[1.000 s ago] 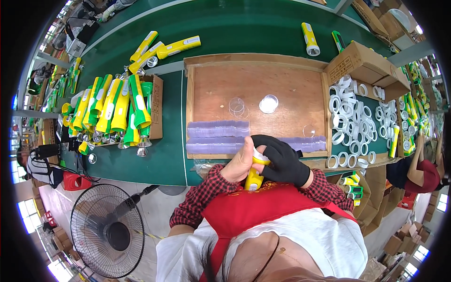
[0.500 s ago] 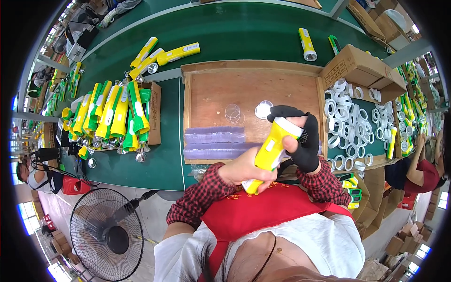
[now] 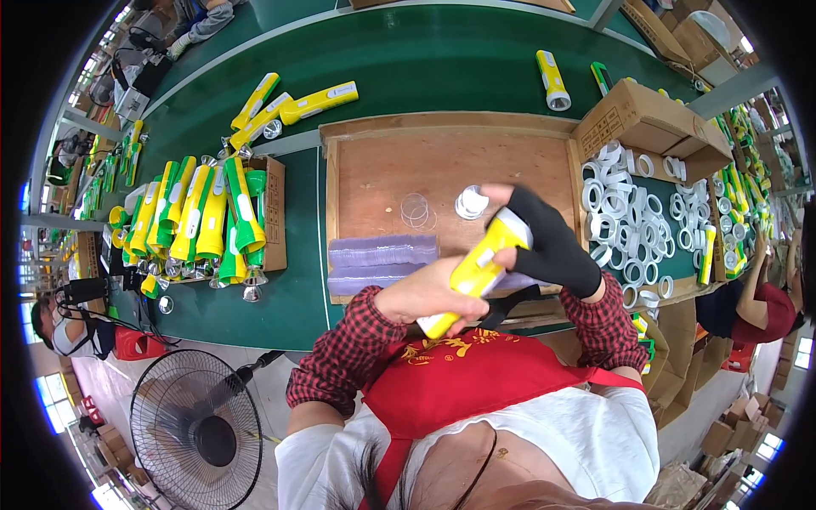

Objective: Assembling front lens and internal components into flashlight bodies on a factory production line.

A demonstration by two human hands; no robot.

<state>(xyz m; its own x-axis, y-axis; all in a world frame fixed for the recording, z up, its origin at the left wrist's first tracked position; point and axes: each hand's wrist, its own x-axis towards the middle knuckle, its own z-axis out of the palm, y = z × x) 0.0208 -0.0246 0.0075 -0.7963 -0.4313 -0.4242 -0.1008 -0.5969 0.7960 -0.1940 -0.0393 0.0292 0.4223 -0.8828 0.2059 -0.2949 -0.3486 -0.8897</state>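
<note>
**Both your hands are on one yellow flashlight, right at the tray's front edge**

So you've got the yellow flashlight [image 3: 478, 268] tilted in front of your red apron [image 3: 467, 374], white head end up and to the right, tail down left. Your bare left hand [image 3: 425, 296] has its fingers wrapped around the handle. Your right hand [image 3: 552, 242], in the black glove, is at the head end: thumb against the side, index sticking out past the rim. It's a bit blurred, so I can't tell how hard those fingers press.

Behind that is your wooden tray [image 3: 476, 153] on the green desk [image 3: 297, 289], with rows of clear purplish discs [image 3: 382, 252] along the near side and a few loose round lenses [image 3: 416, 211] further in. White rings [image 3: 625, 212] are heaped just right of the tray, by the open cardboard box [image 3: 654, 119]. Over on your left, a bunch of yellow and green flashlights [image 3: 200, 212] lies piled up.
</note>
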